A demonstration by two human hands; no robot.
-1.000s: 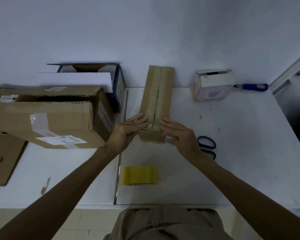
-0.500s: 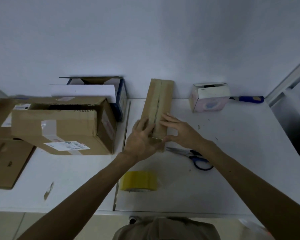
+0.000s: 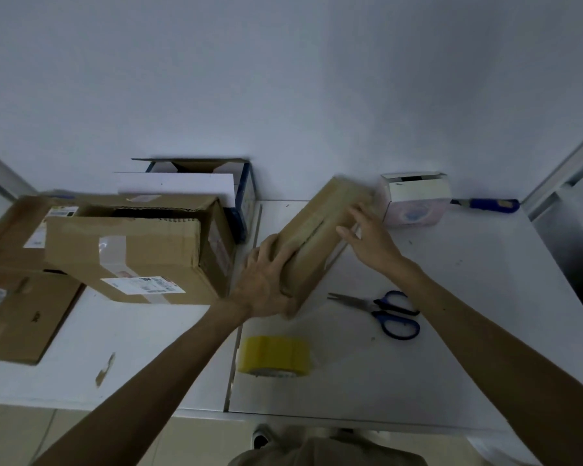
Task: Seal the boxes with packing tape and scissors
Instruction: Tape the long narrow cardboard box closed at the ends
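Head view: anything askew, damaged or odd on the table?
The narrow box sits diagonal to the table edge, left hand gripping its near end, right hand flat against its right side. A torn brown scrap lies on the tabletop at left. Nothing spilled.

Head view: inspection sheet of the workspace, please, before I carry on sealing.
Surface: white table, small scraps on it.
Job's things: narrow brown box lying diagonally, seam up; yellow tape roll near the front edge; scissors right of the box.
Clutter: large open carton, flat cardboard, blue-and-white box, small white box, blue-handled tool.
Hands: left hand grips the box's near end; right hand rests flat on its far part.
Cables: nothing seen.
Surroundings: plain wall behind.
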